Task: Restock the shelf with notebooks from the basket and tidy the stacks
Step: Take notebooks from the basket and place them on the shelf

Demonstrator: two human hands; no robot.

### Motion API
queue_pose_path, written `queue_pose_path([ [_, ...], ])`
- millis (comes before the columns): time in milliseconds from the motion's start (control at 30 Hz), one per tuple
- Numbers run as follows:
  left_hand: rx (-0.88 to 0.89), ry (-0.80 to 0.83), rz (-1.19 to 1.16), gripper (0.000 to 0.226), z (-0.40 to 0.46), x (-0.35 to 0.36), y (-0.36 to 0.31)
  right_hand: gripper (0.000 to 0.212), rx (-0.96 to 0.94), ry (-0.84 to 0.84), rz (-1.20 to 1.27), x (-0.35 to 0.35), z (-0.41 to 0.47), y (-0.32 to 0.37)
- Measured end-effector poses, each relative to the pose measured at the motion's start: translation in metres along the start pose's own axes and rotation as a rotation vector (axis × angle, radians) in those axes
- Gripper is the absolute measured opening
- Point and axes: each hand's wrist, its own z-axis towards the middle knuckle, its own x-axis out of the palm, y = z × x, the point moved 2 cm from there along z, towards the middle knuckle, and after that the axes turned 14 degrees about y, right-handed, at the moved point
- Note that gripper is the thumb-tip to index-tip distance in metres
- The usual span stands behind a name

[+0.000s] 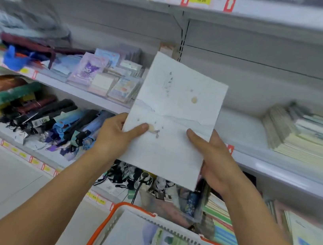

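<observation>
Nearest, the white basket (197, 244) with orange rim holds more notebooks, and above it the left hand (116, 134) and right hand (216, 161) each grip a side of a pale notebook (174, 118), thumbs on its cover, before the shelf (244, 134) bearing a stack of notebooks (308, 134).

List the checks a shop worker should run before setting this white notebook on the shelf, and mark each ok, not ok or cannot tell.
1. Both hands hold the notebook: left hand and right hand pinch its lower edges: ok.
2. Free space on the middle shelf left of the stack: ok.
3. Stack tidy: it fans out unevenly: not ok.
4. Cover matches the stack's: cannot tell.
5. Basket has notebooks left: ok.
</observation>
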Motion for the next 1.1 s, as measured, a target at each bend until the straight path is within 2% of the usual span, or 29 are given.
queue_pose_path([
  [133, 0.011, -0.01, -0.137, 0.022, 0.003, 0.001, -0.006, 0.036, 0.13, 0.029, -0.058, 0.007, -0.018, -0.017],
  [300, 0.111, 0.013, -0.42, 0.032, 0.01, 0.0, -0.03, 0.025, 0.072, -0.138, 0.221, 0.001, 0.005, 0.007],
  [400, 0.133, -0.019, -0.395, 0.029, 0.014, -0.006, -0.034, 0.004, 0.093, -0.193, 0.357, -0.012, 0.052, 0.042],
  [533, 0.028, 0.011, -0.341, 0.037, 0.015, -0.01, -0.023, 0.008, 0.176, -0.21, 0.315, -0.041, 0.129, 0.068],
  [667, -0.044, 0.034, -0.316, 0.038, 0.014, -0.009, -0.015, 0.013, 0.306, -0.243, 0.112, -0.065, 0.167, 0.046],
  [833, -0.062, 0.03, -0.286, 0.029, 0.014, -0.005, -0.013, 0.003, 0.26, -0.337, -0.16, -0.071, 0.178, 0.043],
  [1000, -0.06, -0.003, -0.272, 0.024, 0.016, -0.002, -0.012, 0.034, 0.313, -0.318, -0.687, -0.068, 0.177, 0.043],
  [1100, -0.08, 0.011, -0.238, 0.027, 0.014, 0.0, -0.012, 0.039, 0.308, -0.374, -0.893, -0.07, 0.177, 0.041],
])
